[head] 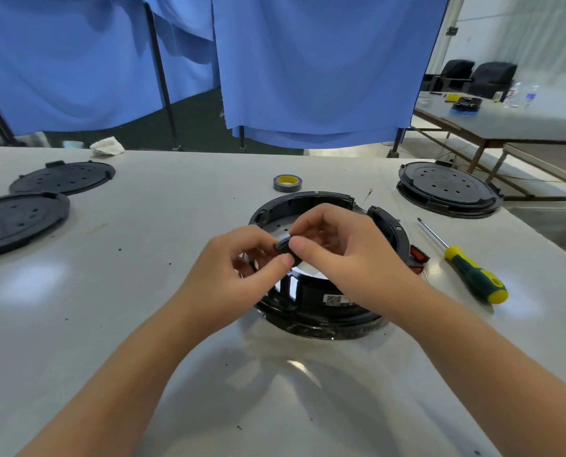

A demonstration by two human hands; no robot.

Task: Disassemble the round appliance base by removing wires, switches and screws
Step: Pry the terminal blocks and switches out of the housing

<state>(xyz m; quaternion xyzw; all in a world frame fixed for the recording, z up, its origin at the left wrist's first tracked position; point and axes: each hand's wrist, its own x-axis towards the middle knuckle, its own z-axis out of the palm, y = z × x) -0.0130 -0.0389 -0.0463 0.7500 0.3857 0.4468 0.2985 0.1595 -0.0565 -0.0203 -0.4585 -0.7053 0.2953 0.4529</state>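
The round black appliance base (311, 206) stands open on the white table (143, 291), a pale metal plate showing inside it. Both of my hands hover over its middle. My left hand (242, 268) and my right hand (337, 249) together pinch a small black part (284, 246) between thumbs and fingertips. A red rocker switch (419, 255) hangs at the base's right side, outside the ring. A label with a code (334, 300) is on the near wall.
A green-and-yellow screwdriver (472, 272) lies right of the base. A roll of tape (287, 183) sits behind it. Two black round covers (62, 177) (14, 222) lie at the left, another base (448, 189) at the far right. Blue curtains hang behind the table.
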